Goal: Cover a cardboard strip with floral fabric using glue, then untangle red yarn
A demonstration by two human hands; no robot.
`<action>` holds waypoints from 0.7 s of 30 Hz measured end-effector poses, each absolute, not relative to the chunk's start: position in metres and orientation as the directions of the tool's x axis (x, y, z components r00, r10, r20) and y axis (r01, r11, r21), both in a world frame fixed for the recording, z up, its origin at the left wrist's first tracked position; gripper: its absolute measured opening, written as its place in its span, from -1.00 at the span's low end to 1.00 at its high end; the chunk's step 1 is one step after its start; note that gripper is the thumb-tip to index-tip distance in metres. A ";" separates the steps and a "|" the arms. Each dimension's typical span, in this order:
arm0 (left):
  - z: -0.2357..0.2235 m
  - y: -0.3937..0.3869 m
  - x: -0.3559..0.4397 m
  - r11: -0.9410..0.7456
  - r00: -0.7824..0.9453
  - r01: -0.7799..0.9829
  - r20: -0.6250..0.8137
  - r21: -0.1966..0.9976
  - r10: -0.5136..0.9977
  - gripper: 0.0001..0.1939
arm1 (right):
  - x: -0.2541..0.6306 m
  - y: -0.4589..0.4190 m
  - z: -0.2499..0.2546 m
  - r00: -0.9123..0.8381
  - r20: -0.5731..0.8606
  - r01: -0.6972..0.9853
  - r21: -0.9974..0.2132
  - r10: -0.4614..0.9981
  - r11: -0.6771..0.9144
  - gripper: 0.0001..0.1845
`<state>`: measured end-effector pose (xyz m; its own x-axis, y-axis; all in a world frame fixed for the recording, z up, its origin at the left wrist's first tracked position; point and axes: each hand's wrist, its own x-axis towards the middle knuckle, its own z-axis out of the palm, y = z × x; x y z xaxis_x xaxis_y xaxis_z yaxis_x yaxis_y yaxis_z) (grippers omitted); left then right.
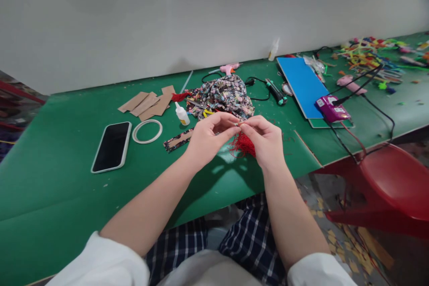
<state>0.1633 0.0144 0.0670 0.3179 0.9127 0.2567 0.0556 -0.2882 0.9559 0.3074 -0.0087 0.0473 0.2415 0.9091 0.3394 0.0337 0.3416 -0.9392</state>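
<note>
Fingertips nearly touching, my left hand [208,137] and my right hand [268,142] pinch together above the table's front part. Whatever lies between the fingertips is too small to make out. Just beneath them is a tangled bundle of red thread [244,144], partly covered by my right hand. A strip of cardboard edged with flowered cloth [177,141] lies left of my left hand, its right end hidden. Behind the hands a crumpled flowered fabric [231,94] is heaped up, with yellow-handled pliers [208,112] at its front edge.
On the green table [60,143] are a phone [111,147], a white ring [134,136], a glue bottle [182,114] and cardboard pieces [147,103]. Rightward lie a cutter [276,92], a blue board [300,85] and a purple power box [333,108] with trailing cables. A red stool [398,178] stands right.
</note>
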 end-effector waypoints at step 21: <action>0.068 0.010 0.165 -0.516 0.274 0.277 0.448 0.811 0.851 -0.91 | 0.305 -0.008 0.049 0.308 0.321 -0.009 -0.940 0.896 0.340 -0.94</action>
